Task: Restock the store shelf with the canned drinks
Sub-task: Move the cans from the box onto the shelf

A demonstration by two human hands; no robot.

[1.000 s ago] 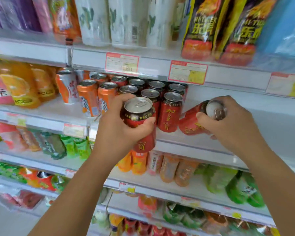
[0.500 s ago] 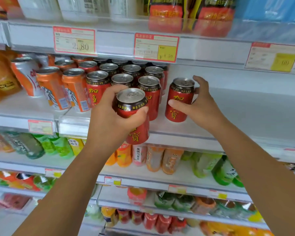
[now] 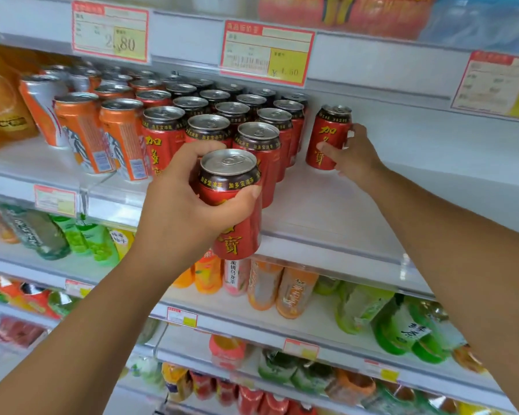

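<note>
Red cans (image 3: 162,142), gold-lettered; orange cans (image 3: 120,139), perhaps striped.

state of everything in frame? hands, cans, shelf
Left hand: grips one red can.
Red metal drink can in left hand: upright, sealed, held off the shelf.
Right hand: grips another red can.
Red metal drink can in right hand: upright on the white shelf, apart from the rows.
Rows of red cans: upright, sealed, packed together.
Orange metal cans: upright, sealed.
</note>
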